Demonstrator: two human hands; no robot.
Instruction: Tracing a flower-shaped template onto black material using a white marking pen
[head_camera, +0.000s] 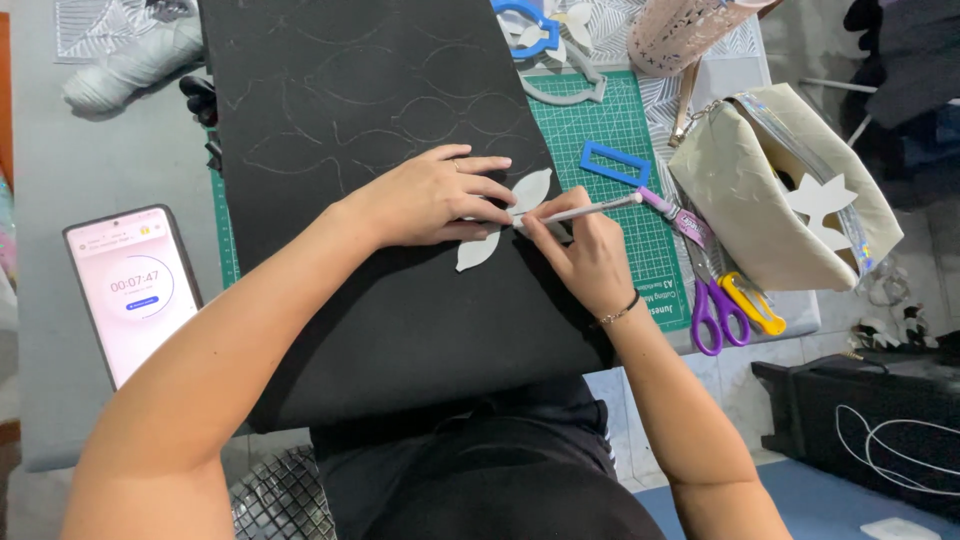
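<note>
Two hands: I saw both working on the black foam sheet (400, 300)
Left hand (435, 195): fingers spread flat, pinning a white leaf template (530, 188) to the sheet
Right hand (585, 255): pinched around a white pencil (590, 209), tip at the template's edge
In the way: my left fingers hid the template's middle
Around: phone (135, 290) to the left; green cutting mat (600, 130), blue rectangle frame (614, 163), purple scissors (712, 305) and cream pouch (770, 190) to the right
</note>
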